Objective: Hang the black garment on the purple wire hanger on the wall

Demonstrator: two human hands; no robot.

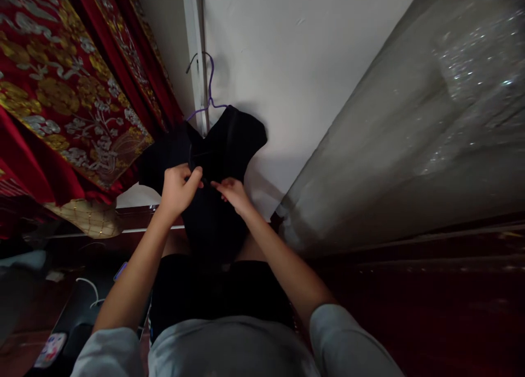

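A black short-sleeved shirt [246, 131] hangs from a purple hanger [211, 82] in front of me, its neck open. My left hand [180, 188] is closed on the edge of the shirt's front opening, thumb on top. Close by on the right, my right hand [232, 193] pinches the dark fabric at the middle of the front, with the index finger pointing left. The cloth is too dark to show details such as buttons or a zip. The hanger's hook rests by a narrow white strip [197, 38] on the wall.
Red cloth with gold and silver embroidery [61, 93] hangs at the left. Clear plastic sheeting [369, 147] covers something large and grey at the right. At the lower left are a white cable [90, 288] and a dark flat surface. The floor [410, 311] is dark red.
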